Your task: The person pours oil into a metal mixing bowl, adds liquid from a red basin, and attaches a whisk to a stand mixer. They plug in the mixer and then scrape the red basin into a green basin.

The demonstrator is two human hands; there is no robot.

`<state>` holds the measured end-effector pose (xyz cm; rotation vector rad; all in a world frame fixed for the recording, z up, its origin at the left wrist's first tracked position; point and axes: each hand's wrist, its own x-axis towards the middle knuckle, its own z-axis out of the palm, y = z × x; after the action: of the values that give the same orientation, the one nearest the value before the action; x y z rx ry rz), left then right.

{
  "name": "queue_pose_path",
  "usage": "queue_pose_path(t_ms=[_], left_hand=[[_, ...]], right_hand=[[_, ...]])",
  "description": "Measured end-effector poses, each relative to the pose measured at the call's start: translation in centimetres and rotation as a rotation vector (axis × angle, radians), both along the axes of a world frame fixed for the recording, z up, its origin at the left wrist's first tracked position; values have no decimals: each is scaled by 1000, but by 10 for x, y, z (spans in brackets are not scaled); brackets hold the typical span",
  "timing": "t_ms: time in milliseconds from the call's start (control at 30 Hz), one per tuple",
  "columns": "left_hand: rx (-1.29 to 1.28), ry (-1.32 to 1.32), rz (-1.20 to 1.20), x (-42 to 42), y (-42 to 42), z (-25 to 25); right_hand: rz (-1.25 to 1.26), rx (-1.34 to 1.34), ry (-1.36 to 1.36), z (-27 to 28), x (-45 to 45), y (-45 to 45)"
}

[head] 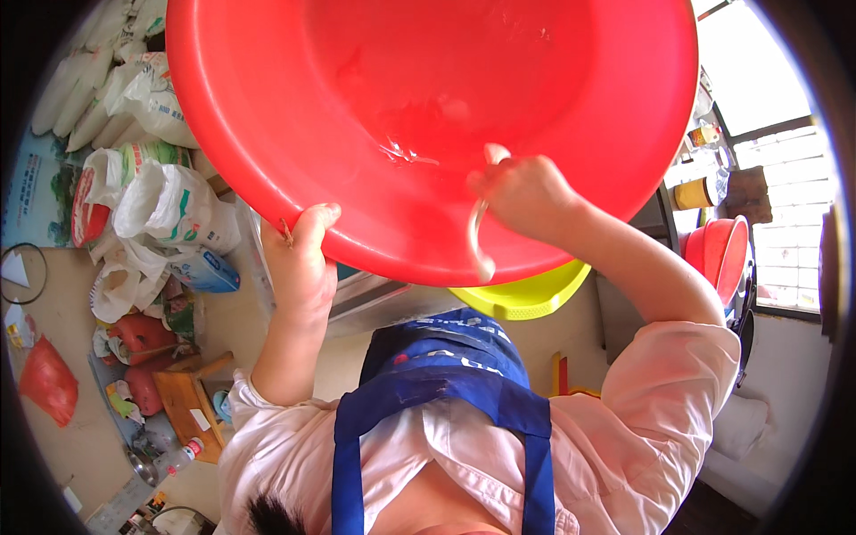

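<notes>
A large red plastic basin (pixel 414 221) fills the top of the view, tilted so that its inside shows, with a wet shine near its middle. My left hand (pixel 301 257) grips the basin's near left rim, thumb over the edge. Inside the basin, my right hand (pixel 525 194) is closed on a pale, curved, slender thing (pixel 476 234), blurred; its kind cannot be told. One end of it shows above the fist, the other hangs toward the near rim. Below the basin, part of a yellow-green plastic basin (pixel 528 297) sticks out.
White sacks (pixel 87 87) are piled at the upper left, with open bags (pixel 174 207) nearer. A wooden stool (pixel 190 401) stands on the floor at lower left. More red basins (pixel 719 257) stand at the right, near a barred window (pixel 789 207). A metal surface (pixel 368 301) lies under the basin.
</notes>
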<state>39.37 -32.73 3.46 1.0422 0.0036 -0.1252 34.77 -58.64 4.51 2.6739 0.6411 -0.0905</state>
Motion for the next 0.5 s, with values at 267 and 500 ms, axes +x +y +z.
queue_pose_path(t_ms=[267,500], left_hand=[[11,-205,355,-45,-37,-36],[201,-482,588,-81,-78,-76]], right_hand=[[-266,679,-470,23,-38,-102],[-342,1301,-456,-66,-77,-179]])
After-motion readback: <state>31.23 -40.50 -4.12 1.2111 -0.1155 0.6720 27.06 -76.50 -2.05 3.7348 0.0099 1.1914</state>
